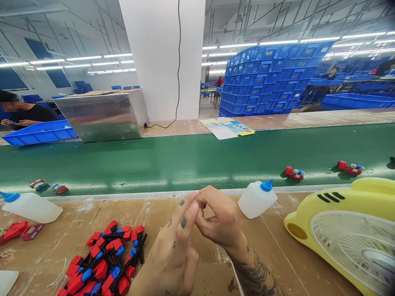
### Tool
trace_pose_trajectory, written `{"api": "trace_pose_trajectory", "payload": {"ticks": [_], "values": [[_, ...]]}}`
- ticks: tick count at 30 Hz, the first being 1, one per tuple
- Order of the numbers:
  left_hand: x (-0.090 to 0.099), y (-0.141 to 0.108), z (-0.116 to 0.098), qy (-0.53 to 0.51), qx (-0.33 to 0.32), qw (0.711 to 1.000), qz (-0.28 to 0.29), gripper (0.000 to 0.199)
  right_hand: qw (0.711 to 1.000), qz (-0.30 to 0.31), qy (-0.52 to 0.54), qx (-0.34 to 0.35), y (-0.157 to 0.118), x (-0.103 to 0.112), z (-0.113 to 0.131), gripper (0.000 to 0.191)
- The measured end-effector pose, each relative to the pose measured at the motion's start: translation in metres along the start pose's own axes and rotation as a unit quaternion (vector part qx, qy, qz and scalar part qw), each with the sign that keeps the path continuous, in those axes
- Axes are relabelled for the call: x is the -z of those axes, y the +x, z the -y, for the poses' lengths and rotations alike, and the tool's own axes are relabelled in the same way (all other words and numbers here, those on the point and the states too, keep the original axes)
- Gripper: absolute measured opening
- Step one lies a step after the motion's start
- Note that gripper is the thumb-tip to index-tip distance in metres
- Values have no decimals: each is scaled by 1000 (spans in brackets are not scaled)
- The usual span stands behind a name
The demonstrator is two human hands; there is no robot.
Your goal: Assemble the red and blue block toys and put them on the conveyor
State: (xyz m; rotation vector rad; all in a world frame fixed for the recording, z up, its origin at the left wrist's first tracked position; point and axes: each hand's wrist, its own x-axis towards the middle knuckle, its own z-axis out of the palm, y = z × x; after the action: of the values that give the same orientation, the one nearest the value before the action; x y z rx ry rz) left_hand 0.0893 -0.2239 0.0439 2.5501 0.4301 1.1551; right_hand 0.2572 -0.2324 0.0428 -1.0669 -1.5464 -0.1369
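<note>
Currently, on my remote feed, the left hand (169, 246), fingers partly extended, meets the right hand (219, 213), curled as if pinching, near the tabletop's (271, 242) far edge; whether anything is gripped, I cannot tell. A careless leftward sweep could scatter the red-black-blue toy parts (100, 269) heaped beside the left.

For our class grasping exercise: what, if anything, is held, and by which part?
No object shows in the left grip or right grip; anything hidden between them cannot be told.

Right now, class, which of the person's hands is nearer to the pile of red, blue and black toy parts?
Left. The left hand is just right of the pile of parts; the right hand is farther right and forward.
</note>
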Motion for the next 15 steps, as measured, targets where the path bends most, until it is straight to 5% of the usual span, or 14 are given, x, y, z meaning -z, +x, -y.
{"api": "trace_pose_trajectory", "payload": {"ticks": [6, 10, 12, 15], "values": [[-2, 1, -2, -76, 23, 997, -16, 79, 999, -20, 45, -16, -1, 2, 1, 22], [-5, 9, -14, -217, 126, 959, -130, 63, 974, -32, 204, -97, -2, 4, 1, 16], [-6, 14, -18, -275, 183, 922, -200, 55, 923, -51, 346, -162, 1, 6, 7, 10], [-5, 20, -17, -287, 249, 878, -291, 46, 772, -68, 562, -289, 8, 9, 20, 11]]}}
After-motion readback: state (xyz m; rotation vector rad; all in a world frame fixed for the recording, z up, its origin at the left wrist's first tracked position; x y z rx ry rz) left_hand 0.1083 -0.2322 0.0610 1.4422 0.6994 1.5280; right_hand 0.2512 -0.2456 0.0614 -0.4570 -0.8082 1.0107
